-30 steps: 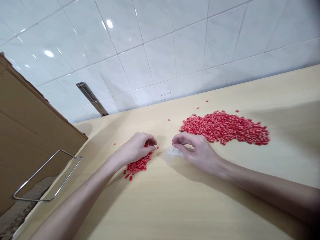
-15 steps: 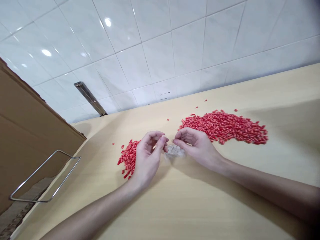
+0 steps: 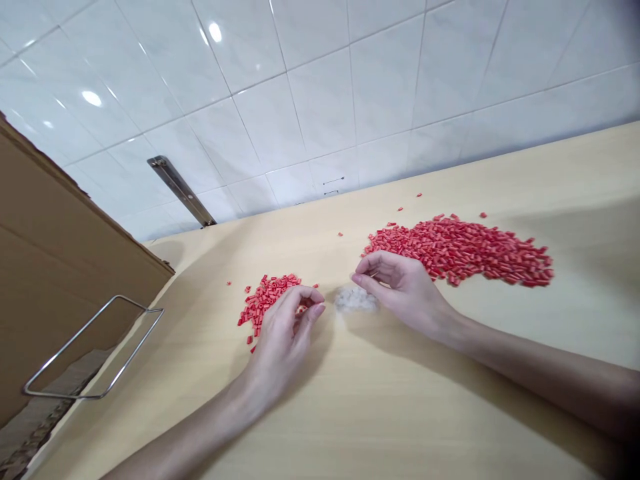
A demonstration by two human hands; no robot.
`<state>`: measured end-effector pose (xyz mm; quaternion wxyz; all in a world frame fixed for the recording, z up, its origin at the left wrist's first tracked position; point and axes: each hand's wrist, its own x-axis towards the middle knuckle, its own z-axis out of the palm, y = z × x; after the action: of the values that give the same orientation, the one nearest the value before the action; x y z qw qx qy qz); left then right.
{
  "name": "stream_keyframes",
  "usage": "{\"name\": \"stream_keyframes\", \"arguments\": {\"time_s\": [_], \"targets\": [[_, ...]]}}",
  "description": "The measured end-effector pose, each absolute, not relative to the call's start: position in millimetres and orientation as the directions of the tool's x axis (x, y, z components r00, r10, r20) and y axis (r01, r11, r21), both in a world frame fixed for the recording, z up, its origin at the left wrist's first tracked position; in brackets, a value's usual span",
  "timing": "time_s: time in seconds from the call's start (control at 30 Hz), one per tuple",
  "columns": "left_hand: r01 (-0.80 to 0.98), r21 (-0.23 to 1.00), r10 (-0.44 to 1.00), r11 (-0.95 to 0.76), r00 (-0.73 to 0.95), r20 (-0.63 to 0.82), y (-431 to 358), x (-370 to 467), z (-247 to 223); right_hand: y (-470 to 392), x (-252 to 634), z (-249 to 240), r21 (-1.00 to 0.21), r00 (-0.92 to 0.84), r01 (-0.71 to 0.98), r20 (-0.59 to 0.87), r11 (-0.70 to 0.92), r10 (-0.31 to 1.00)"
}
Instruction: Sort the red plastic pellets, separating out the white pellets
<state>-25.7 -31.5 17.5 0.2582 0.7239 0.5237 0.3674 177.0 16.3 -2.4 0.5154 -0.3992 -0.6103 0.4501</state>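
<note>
A small clump of whitish, translucent material [image 3: 356, 299] lies on the pale tabletop between my hands. To its left, my left hand [image 3: 293, 323] is held with thumb and fingertips nearly touching, beside a small pile of red tube-shaped pieces [image 3: 265, 298]. Anything between those fingertips is too small to make out. Above and right of the clump, my right hand [image 3: 395, 287] pinches with thumb and index finger; what it holds is too small to identify. A larger heap of red pieces [image 3: 470, 250] spreads behind my right hand.
A cardboard box [image 3: 65, 280] stands at the left, with a bent metal wire frame [image 3: 95, 347] before it. A metal strip [image 3: 183, 191] leans near the tiled wall [image 3: 320, 87]. Some loose red pieces lie around the heaps.
My left hand has moved left and down, away from the clump and over the small red pile's edge. My right hand has stayed nearly in place. The view has shifted slightly.
</note>
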Motion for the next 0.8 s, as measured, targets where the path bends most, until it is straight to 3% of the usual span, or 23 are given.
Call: {"name": "stream_keyframes", "arguments": {"time_s": [0.13,0.23,0.37,0.47,0.63,0.8], "targets": [[0.444,0.833,0.94,-0.33,0.236,0.247,-25,-16,18,18,176,-3,-0.961,-0.148,0.001,0.275,0.278,0.95],[0.264,0.927,0.963,-0.265,0.112,0.244,-21,-18,23,18,176,-4,-0.963,-0.119,-0.037,0.268,0.266,0.956],[0.147,0.984,0.994,-0.103,-0.003,0.105,-25,-27,29,18,176,-5,-0.967,-0.113,-0.071,0.251,0.244,0.961],[0.19,0.98,0.998,-0.061,0.017,0.059,-31,-33,27,18,177,-6,-0.968,-0.12,-0.091,0.242,0.232,0.963],[0.384,0.915,0.992,-0.122,0.006,0.13,-35,-41,28,19,176,-6,-0.967,-0.132,-0.107,0.244,0.231,0.961],[0.402,0.909,0.994,-0.105,0.019,0.107,-34,-47,32,20,177,-7,-0.967,-0.143,-0.103,0.248,0.234,0.958]]}}
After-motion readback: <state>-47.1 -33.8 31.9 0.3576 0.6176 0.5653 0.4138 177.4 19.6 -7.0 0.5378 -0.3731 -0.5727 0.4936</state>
